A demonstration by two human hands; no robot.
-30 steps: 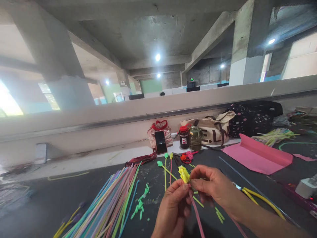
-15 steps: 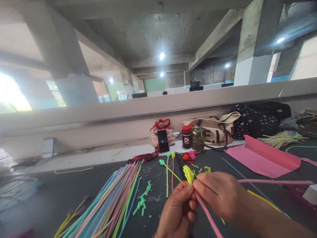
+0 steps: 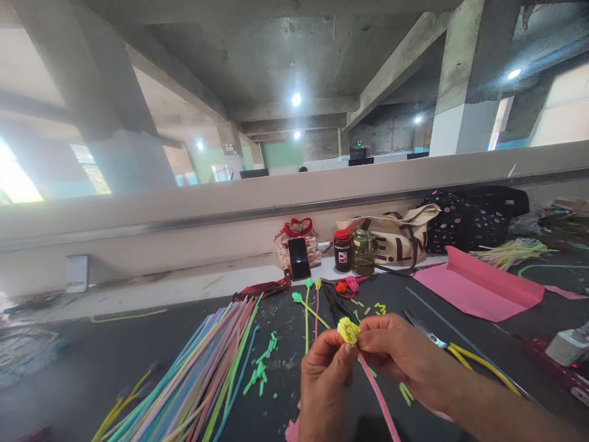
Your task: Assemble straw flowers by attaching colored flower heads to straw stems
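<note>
Between my hands is a small yellow pipe-cleaner flower head (image 3: pixel 348 330) on a pink pipe-cleaner stem (image 3: pixel 378 393) that slants down to the right. My left hand (image 3: pixel 324 380) pinches the flower's base from the left and below. From the right, my right hand (image 3: pixel 391 347) closes thumb and fingers at the flower's edge; its fingertips are partly hidden. Scissors with yellow handles (image 3: pixel 453 350) lie beside my right forearm. Just beyond my hands, green-tipped and yellow-tipped pipe-cleaner stems (image 3: pixel 307 319) rest on the dark tabletop.
A large bundle of coloured pipe cleaners (image 3: pixel 193 374) lies at left, beside green cut pieces (image 3: pixel 261 368). Along the back stand a phone (image 3: pixel 299 258), a red-lidded bottle (image 3: pixel 343 250), a green-lidded jug (image 3: pixel 363 253) and a canvas bag (image 3: pixel 400 239). Pink paper (image 3: pixel 478 285) lies at right.
The yellow flower has tipped so its top faces me more. Both hands have shifted and regripped around it. A pink length that stretched rightward is gone from there, and the scissors now show.
</note>
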